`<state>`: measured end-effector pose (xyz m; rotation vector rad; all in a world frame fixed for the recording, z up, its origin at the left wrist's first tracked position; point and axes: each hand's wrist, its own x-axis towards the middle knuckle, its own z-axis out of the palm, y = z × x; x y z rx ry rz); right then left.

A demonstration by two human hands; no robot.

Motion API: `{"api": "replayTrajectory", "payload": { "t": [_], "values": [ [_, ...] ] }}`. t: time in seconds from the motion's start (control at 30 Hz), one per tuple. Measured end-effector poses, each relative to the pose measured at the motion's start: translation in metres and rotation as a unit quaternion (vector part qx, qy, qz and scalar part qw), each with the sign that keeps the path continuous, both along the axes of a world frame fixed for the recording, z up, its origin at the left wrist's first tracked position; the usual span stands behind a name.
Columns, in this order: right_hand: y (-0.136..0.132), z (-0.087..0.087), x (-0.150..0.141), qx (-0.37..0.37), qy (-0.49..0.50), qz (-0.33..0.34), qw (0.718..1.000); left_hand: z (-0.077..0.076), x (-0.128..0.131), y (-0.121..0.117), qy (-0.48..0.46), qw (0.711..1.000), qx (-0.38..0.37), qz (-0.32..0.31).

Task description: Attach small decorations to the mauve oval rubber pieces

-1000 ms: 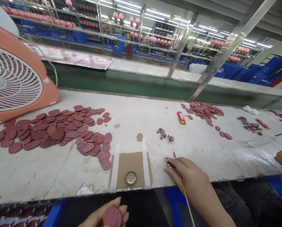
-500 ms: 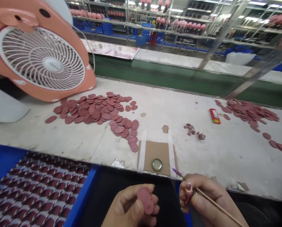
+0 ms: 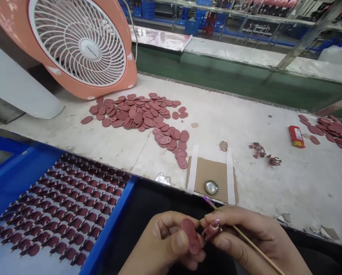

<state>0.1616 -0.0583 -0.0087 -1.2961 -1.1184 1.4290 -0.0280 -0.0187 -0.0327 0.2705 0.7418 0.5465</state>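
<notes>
The left hand (image 3: 166, 244) pinches a red oval disc (image 3: 190, 236) upright between thumb and fingers, touching a small pink piece (image 3: 212, 229) clamped in the right hand (image 3: 245, 236) beside a thin stick (image 3: 254, 244), just below the bench (image 3: 274, 179) edge.

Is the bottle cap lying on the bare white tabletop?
No, the bottle cap sits on the taped-down cardboard piece, near the table's front edge.

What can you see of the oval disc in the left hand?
The oval disc is flat, dusty red, matte like rubber or leatherette, with small holes near its lower end. The left hand pinches it between thumb and fingers, tilted nearly upright, below the table edge. A small pink piece held by the right hand meets its right edge.
</notes>
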Motion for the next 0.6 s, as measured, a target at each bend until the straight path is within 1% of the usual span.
{"api": "replayTrajectory", "payload": {
  "t": [0.07,0.17,0.27,0.4,0.53,0.6],
  "values": [
    [0.006,0.001,0.001,0.061,-0.041,0.040,0.996,-0.002,-0.002,0.000,-0.008,1.000,0.000,-0.003],
    [0.014,0.003,-0.001,0.104,-0.087,0.063,0.989,-0.004,-0.005,0.001,-0.014,1.000,-0.011,-0.011],
    [0.018,0.004,-0.005,0.120,-0.120,0.095,0.981,-0.003,-0.006,0.002,-0.021,1.000,-0.016,-0.013],
    [0.020,0.005,-0.006,0.148,-0.137,0.113,0.973,-0.002,-0.008,0.003,-0.021,1.000,-0.018,-0.009],
    [0.021,0.007,-0.004,0.144,-0.160,0.148,0.965,-0.003,-0.008,0.001,-0.012,1.000,-0.021,0.002],
    [0.021,0.007,-0.004,0.143,-0.171,0.155,0.962,-0.005,-0.008,0.001,-0.011,1.000,-0.023,0.006]
  ]
}}
